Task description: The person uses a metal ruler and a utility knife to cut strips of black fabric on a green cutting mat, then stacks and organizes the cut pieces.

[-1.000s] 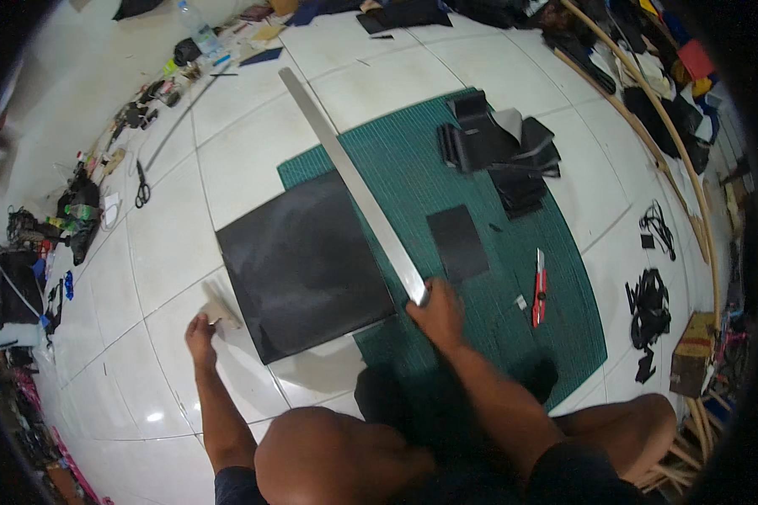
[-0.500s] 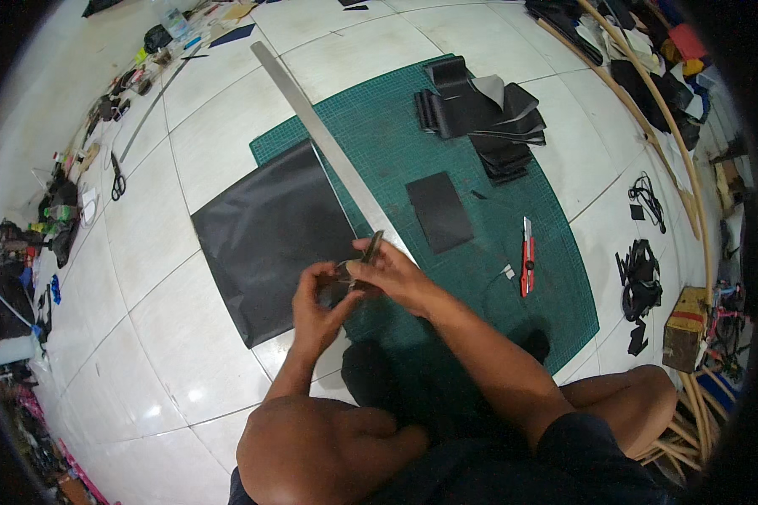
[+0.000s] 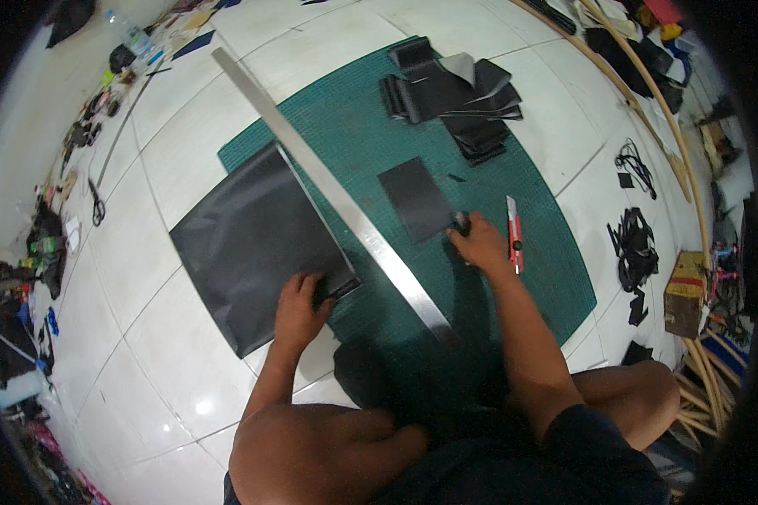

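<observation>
A large black sheet lies half on the green cutting mat and half on the white tiled floor, its right edge against a long steel ruler that runs diagonally from far left to near right. The left hand presses flat, fingers spread, on the sheet's near corner. The right hand closes around a small dark object at the near corner of a smaller black rectangle; what it grips cannot be told. A red utility knife lies just right of that hand, blade state unclear. With no hand on the ruler, it could likely slide off the sheet's edge, and a careless reach might brush the knife. Cut black pieces are stacked at the mat's far end.
</observation>
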A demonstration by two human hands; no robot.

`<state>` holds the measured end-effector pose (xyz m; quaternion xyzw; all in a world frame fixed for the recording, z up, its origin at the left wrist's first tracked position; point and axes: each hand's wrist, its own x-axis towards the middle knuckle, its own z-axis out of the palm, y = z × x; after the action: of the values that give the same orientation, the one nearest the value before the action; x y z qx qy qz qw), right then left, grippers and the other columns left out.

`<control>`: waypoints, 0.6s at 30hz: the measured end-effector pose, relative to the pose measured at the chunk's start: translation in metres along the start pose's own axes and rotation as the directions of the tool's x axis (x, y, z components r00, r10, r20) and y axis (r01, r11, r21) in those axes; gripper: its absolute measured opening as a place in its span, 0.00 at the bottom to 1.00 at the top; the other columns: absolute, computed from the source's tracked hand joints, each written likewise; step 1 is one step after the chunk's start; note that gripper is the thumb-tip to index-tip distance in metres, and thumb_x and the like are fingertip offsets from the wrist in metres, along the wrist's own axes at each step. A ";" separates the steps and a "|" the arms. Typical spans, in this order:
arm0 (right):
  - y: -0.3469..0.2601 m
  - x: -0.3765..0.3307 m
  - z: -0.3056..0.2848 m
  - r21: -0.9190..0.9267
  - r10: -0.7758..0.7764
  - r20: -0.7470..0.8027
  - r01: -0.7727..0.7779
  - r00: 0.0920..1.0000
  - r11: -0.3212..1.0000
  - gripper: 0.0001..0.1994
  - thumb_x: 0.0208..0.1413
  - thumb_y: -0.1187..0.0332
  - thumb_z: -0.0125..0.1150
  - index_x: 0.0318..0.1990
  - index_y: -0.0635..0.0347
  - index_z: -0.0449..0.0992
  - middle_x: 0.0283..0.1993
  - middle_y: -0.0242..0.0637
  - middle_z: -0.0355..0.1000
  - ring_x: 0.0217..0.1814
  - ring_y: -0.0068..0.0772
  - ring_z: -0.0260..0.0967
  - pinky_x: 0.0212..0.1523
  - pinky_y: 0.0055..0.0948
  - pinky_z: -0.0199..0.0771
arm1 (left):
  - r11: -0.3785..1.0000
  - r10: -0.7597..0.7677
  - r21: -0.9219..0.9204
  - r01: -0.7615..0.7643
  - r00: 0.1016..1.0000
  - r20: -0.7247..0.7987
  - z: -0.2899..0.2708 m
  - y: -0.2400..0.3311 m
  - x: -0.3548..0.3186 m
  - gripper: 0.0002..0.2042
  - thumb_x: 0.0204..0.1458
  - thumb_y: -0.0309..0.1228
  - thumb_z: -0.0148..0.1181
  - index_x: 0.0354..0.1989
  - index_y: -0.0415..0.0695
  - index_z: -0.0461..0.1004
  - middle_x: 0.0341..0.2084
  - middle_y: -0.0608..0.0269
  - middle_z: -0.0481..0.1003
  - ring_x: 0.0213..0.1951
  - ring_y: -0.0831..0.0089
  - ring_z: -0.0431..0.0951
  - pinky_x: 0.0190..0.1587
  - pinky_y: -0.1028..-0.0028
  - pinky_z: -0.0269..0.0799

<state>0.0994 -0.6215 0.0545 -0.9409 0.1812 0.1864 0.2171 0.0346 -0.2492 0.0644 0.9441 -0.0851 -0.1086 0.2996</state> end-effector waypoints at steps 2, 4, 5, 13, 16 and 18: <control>0.001 0.001 -0.004 0.072 0.007 -0.032 -0.005 0.999 0.997 0.33 0.50 0.44 0.67 0.52 0.61 0.66 0.49 0.58 0.73 0.52 0.61 0.73 0.52 0.53 0.72 | 0.999 0.020 -0.032 -0.021 0.999 -0.026 0.004 -0.005 0.001 0.24 0.49 0.31 0.67 0.56 0.42 0.71 0.51 0.46 0.71 0.53 0.46 0.72 0.56 0.56 0.69; -0.004 -0.008 -0.005 0.202 -0.022 -0.116 0.046 0.993 0.978 0.34 0.48 0.42 0.69 0.51 0.61 0.67 0.48 0.57 0.73 0.52 0.59 0.73 0.53 0.53 0.72 | 0.999 0.021 -0.029 -0.022 0.999 -0.041 0.005 -0.007 -0.001 0.21 0.51 0.31 0.66 0.55 0.42 0.72 0.50 0.45 0.73 0.53 0.46 0.73 0.56 0.56 0.69; -0.004 -0.013 -0.009 0.103 -0.075 -0.150 0.091 0.986 0.991 0.35 0.47 0.42 0.71 0.51 0.61 0.68 0.47 0.56 0.72 0.52 0.58 0.73 0.53 0.53 0.72 | 1.000 0.026 -0.015 -0.026 0.999 -0.044 0.007 -0.008 -0.001 0.20 0.52 0.31 0.65 0.54 0.41 0.73 0.50 0.45 0.74 0.52 0.46 0.73 0.56 0.56 0.69; 0.009 -0.029 -0.009 -0.053 -0.109 -0.093 0.104 0.990 0.993 0.26 0.55 0.54 0.67 0.54 0.62 0.69 0.48 0.52 0.72 0.51 0.57 0.72 0.51 0.52 0.73 | 0.997 0.060 -0.039 -0.066 0.990 -0.127 0.015 -0.008 -0.004 0.14 0.60 0.28 0.56 0.52 0.38 0.74 0.47 0.45 0.76 0.51 0.46 0.75 0.59 0.57 0.69; 0.000 -0.022 -0.035 0.091 -0.095 -0.061 0.101 0.994 0.991 0.18 0.63 0.59 0.57 0.54 0.61 0.69 0.51 0.51 0.73 0.50 0.60 0.72 0.49 0.52 0.73 | 0.998 0.034 -0.045 -0.042 0.983 -0.180 0.022 -0.020 -0.013 0.13 0.62 0.27 0.54 0.52 0.37 0.74 0.47 0.43 0.76 0.51 0.45 0.75 0.62 0.56 0.67; -0.016 -0.017 -0.040 0.317 -0.145 -0.099 0.170 0.984 0.933 0.16 0.66 0.58 0.52 0.53 0.59 0.70 0.50 0.48 0.74 0.45 0.56 0.74 0.42 0.48 0.76 | 0.992 -0.049 -0.121 0.027 0.980 -0.191 0.029 -0.030 -0.015 0.13 0.62 0.27 0.53 0.52 0.36 0.74 0.48 0.42 0.76 0.51 0.45 0.76 0.63 0.54 0.65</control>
<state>0.1021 -0.6225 0.1010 -0.9102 0.1414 0.1010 0.3759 0.0156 -0.2376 0.0258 0.9323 -0.0308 -0.0266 0.3593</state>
